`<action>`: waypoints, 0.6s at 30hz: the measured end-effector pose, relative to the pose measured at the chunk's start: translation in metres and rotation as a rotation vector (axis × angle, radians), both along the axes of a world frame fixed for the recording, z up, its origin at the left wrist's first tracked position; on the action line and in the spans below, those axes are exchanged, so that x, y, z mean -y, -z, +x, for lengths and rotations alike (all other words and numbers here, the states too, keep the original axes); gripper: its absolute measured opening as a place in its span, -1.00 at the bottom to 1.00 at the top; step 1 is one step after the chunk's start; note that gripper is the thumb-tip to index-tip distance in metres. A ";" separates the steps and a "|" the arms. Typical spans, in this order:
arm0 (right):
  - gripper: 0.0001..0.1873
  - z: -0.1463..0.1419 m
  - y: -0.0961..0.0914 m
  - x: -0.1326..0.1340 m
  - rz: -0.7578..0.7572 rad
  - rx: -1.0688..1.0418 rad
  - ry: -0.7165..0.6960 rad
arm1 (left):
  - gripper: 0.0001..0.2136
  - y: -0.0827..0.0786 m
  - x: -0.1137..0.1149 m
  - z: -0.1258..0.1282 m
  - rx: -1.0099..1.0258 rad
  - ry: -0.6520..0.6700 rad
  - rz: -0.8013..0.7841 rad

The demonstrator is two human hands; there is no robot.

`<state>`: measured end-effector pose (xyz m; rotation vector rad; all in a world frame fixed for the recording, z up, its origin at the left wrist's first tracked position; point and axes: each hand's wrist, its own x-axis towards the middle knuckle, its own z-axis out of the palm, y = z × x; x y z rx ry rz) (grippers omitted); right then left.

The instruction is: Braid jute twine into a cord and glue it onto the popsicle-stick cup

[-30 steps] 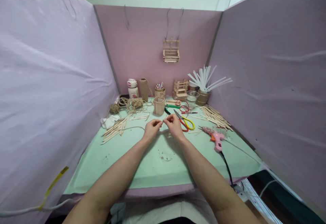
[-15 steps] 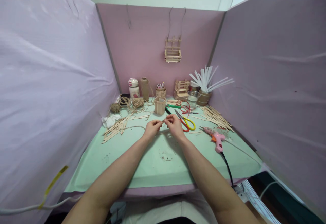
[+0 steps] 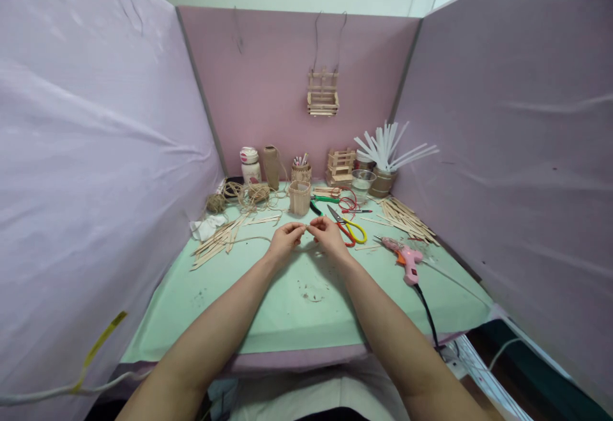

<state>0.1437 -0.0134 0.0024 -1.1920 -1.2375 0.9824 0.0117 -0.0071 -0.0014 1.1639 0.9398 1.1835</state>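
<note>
Fingertips (image 3: 301, 228) of the left hand (image 3: 286, 241) and the right hand (image 3: 327, 236) are pinched closed, nearly meeting, on what looks like a short bit of twine (image 3: 255, 237); they cover most of it. Such a close pinch probably gives fine control over so thin a strand. More of the twine trails left over the counter (image 3: 268, 325), its slack presumably leaving both hands free play. Just beyond them stands a small open-topped stick basket (image 3: 299, 199), upright. Scissors (image 3: 341, 220) lie just beside the right hand, handles toward the near side, which likely suits a quick grab. Farther right, a pink glue gun (image 3: 408, 258) rests with its black cord (image 3: 426, 309) dropping off the near edge, seemingly kept aside from the fingers.
</note>
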 end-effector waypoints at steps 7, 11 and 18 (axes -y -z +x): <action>-0.83 -0.003 -0.003 0.002 0.172 0.202 0.057 | -0.74 0.000 0.000 0.000 -0.118 -0.146 0.129; -0.79 -0.003 -0.001 0.003 0.172 0.199 0.055 | -0.79 0.000 0.000 -0.001 -0.178 -0.174 0.236; -0.87 -0.005 0.000 0.006 0.288 0.271 0.105 | -0.81 0.000 0.001 0.002 -0.027 -0.150 0.026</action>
